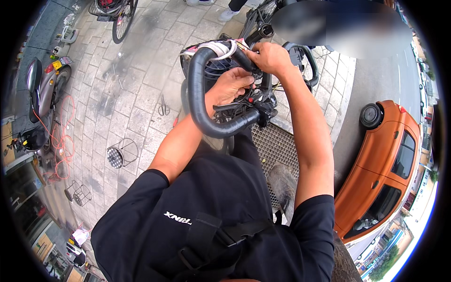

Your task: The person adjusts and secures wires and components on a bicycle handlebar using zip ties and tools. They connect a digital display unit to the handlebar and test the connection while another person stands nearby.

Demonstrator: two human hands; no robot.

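Note:
A black padded curved bar point(199, 105) loops around the front of a two-wheeler in front of me. My left hand point(231, 86) reaches inside this loop, thumb and fingertips pinched together by dark cables; what they hold is too small to make out. Beside it, farther right, my right hand point(271, 58) is closed with its fingers curled down near the bar's upper end; its grip is hidden. White wrapping point(218, 48) is wound around the top of the bar. Below my hands sits a black handlebar control point(267, 107), close to a small red button point(251, 100).
A metal grating point(275, 145) and a tree trunk point(283, 181) lie close by on the right. An orange car point(383, 164) stands on the road. Leftward are wire stools point(115, 157), an orange hose point(66, 136) and a parked scooter point(47, 89). A bicycle wheel point(123, 23) stands far off.

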